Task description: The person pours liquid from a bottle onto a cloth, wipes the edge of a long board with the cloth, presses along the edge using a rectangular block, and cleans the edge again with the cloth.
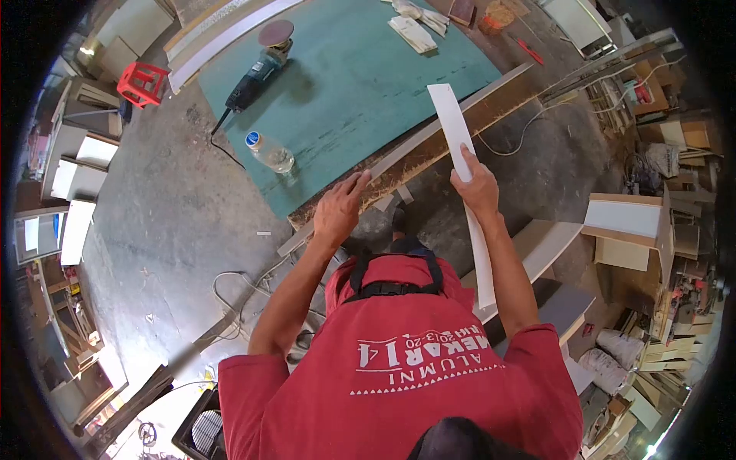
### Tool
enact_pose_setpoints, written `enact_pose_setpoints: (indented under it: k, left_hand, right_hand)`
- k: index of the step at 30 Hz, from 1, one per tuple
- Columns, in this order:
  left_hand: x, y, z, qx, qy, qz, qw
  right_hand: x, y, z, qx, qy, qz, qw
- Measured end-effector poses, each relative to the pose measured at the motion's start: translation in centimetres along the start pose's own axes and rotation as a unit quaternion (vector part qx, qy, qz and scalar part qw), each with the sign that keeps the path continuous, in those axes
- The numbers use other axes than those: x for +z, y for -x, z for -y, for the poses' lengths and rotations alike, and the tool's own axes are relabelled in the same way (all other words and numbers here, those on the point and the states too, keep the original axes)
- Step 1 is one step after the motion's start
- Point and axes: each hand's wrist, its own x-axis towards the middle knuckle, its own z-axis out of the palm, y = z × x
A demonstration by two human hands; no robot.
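Observation:
My right hand (477, 184) is closed around a long white strip of board (451, 123). The strip slants from above the bench edge down beside my right forearm. Over the front edge of the bench (345, 138) lies my left hand (337, 213), its visible fingers stretched forward. It touches a long narrow pale strip (414, 153) that runs along that edge and sticks out past the corner. My left thumb is hidden.
On the green bench top are a corded power tool with a round disc (264, 65), a plastic bottle (270, 152) and white gloves (414, 31). A red stool (142, 83) stands at the left. Boards (544, 245) lean at my right; cables (510, 149) trail nearby.

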Motion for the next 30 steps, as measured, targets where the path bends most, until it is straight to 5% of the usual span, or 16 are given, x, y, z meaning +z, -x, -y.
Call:
enact_pose_setpoints:
  k: [10,14,16,22,26,30]
  left_hand:
    - [6.0,-10.7,-6.2,-0.092,-0.038,0.098,0.990]
    - [7.5,-11.3,-8.5,-0.066,-0.085,0.029,0.994]
    - [6.6,-9.1,-8.1,-0.063,-0.054,-0.009,0.997]
    - [-1.2,7.9,-2.2,-0.179,-0.147,0.074,0.970]
    - [-5.7,18.5,-0.2,-0.403,-0.045,-0.027,0.914]
    - [-6.2,18.9,0.4,-0.357,-0.096,-0.106,0.923]
  right_hand:
    - [-0.2,0.0,0.0,-0.042,-0.037,0.010,0.998]
    - [0.0,-0.4,0.2,-0.054,-0.039,0.011,0.998]
    - [-0.4,-0.7,0.4,-0.055,-0.033,0.007,0.998]
    - [-0.8,-0.8,0.3,-0.058,-0.031,0.035,0.997]
    - [-1.1,-0.8,0.4,-0.032,-0.033,0.058,0.997]
    - [-1.4,-0.8,0.7,-0.032,-0.031,0.064,0.997]
